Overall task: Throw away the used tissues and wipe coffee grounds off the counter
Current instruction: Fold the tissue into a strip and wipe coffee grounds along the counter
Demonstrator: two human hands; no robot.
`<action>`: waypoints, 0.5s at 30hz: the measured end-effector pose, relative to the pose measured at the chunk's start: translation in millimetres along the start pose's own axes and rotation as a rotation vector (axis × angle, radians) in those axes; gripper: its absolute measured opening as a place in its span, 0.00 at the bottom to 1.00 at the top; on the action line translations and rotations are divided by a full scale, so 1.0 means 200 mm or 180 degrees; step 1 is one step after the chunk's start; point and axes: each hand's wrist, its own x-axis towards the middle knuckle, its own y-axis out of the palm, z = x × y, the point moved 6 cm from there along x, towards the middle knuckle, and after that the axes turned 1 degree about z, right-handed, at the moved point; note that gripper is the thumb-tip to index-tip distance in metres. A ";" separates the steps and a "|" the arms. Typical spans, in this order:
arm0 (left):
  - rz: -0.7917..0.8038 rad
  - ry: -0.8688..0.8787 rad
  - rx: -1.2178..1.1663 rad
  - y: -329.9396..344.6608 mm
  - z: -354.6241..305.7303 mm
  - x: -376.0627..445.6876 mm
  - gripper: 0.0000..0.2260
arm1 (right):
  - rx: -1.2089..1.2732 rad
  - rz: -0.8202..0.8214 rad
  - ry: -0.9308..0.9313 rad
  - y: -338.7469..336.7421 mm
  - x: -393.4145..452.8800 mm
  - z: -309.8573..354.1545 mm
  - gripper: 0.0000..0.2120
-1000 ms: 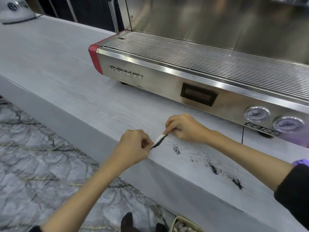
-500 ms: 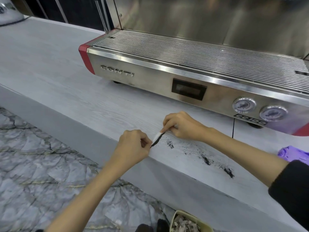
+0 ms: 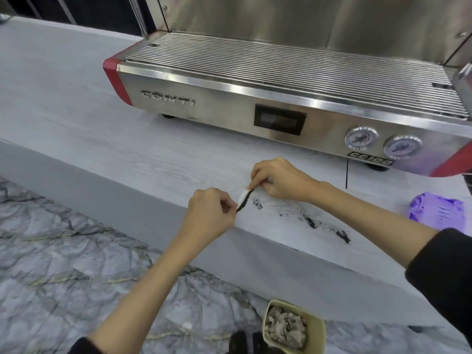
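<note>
A small white tissue, folded with a dark line of coffee grounds along its edge, is stretched between both hands near the counter's front edge. My left hand pinches its lower end at the edge. My right hand pinches its upper end on the counter. Loose coffee grounds lie in several dark patches to the right of the tissue. A beige bin holding crumpled used tissues stands on the floor below the counter.
A steel and red espresso machine fills the back of the counter. A crumpled purple cloth lies at the counter's right. The marble-patterned floor lies below on the left.
Both hands keep the same hold on the tissue. The view has shifted, bringing the purple cloth and more of the bin into sight.
</note>
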 end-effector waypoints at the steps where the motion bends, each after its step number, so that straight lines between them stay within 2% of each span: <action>1: -0.0002 0.0001 0.0005 0.01 -0.01 0.00 0.04 | -0.0017 0.0013 0.0000 0.00 -0.01 0.00 0.14; 15: -0.0124 -0.0116 0.0053 0.15 -0.18 -0.11 0.05 | -0.0050 0.0081 -0.0142 -0.07 -0.21 -0.08 0.14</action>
